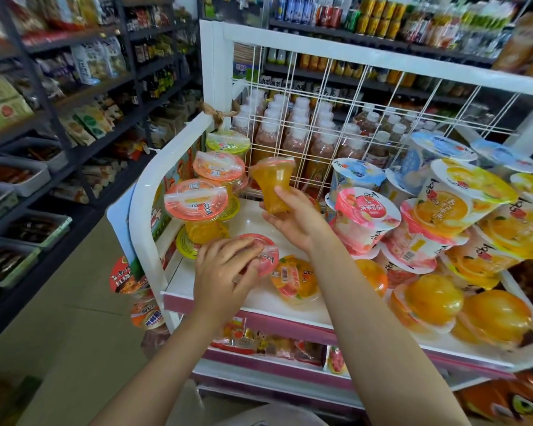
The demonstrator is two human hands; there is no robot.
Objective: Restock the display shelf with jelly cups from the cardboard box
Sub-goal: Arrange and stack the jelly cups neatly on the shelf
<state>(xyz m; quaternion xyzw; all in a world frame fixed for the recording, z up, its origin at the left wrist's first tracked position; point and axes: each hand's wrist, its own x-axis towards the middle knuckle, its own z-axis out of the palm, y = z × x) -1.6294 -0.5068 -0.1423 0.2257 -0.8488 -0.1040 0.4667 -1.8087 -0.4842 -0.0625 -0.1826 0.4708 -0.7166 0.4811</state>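
Note:
My right hand (293,218) grips an orange jelly cup (273,182) by its base and holds it tilted above the white display shelf (259,293). My left hand (225,270) holds a pink-lidded jelly cup (263,252) low over the shelf's front left part. Beside it on the shelf lies another orange jelly cup (294,278). At the shelf's left side stands a stack of pink-lidded jelly cups (197,199). No cardboard box is in view.
Large pink, yellow and blue tubs (443,207) are piled on the shelf's right half. A white wire grid (336,118) backs the shelf, with bottles (293,130) behind it. Dark store racks (43,118) line the aisle on the left. A lower tier (274,342) holds packets.

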